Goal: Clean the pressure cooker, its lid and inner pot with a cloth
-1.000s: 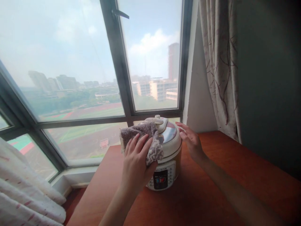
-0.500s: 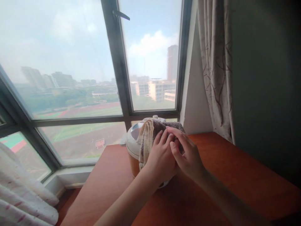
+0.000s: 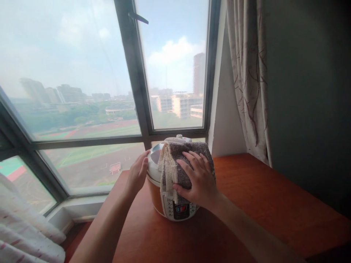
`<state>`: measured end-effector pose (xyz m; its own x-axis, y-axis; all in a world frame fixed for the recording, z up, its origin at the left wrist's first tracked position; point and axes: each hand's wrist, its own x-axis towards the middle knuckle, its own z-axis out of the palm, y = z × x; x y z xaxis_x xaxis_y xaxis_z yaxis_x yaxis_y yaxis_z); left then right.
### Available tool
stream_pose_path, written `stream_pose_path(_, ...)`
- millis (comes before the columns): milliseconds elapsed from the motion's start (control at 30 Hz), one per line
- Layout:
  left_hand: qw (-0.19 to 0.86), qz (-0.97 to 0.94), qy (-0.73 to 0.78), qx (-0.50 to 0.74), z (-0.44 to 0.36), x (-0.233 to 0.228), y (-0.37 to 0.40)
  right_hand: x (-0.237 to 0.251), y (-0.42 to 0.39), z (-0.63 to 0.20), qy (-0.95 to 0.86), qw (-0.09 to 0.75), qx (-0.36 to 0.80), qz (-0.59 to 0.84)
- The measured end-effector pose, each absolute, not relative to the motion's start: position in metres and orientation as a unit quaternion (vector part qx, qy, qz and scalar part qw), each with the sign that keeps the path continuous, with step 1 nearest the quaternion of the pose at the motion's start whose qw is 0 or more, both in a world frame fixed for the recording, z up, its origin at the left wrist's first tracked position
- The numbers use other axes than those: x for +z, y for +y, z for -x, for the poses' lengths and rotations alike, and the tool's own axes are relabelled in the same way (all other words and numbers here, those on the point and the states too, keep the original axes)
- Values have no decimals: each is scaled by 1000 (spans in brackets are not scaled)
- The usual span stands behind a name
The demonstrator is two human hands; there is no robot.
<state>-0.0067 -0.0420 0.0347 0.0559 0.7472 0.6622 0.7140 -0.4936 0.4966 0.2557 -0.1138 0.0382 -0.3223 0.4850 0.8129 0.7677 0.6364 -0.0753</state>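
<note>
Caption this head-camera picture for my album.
Right hand presses a brown towel on a cream electric cooker; left hand steadies it.

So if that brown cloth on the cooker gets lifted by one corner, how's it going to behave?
Probably floppy: the cloth drapes in folds over the cooker under the right hand. Likely light, and its fuzzy pile should grip rather than slide.

The folded towel (image 3: 186, 160) and the right hand (image 3: 201, 182) hide most of the cooker (image 3: 155, 171) lid and part of its control panel (image 3: 179, 211), whose print is too small to read. The table (image 3: 260, 204) is cut off at the bottom edge.
</note>
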Motion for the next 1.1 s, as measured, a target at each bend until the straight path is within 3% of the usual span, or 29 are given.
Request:
stream_pose_path(400, 36, -690, 541, 480, -6, 34, -46, 30, -78, -293, -808, 469, -163, 316)
stream_pose_path(667, 28, -673, 536, 508, -7, 26, -43, 11, -84, -299, -736, 586, -135, 310)
stream_pose_path(733, 27, -674, 532, 512, -6, 25, -41, 4, -101, -285, -759, 562, -145, 295)
stream_pose_path(933, 33, -694, 521, 496, -3, 27, -42, -47, -142, -247, -877, 349, -273, 186)
stream_pose_path(1100, 35, -697, 525, 488, -3, 28, -43, -81, -153, -260, -893, 262, -344, 125)
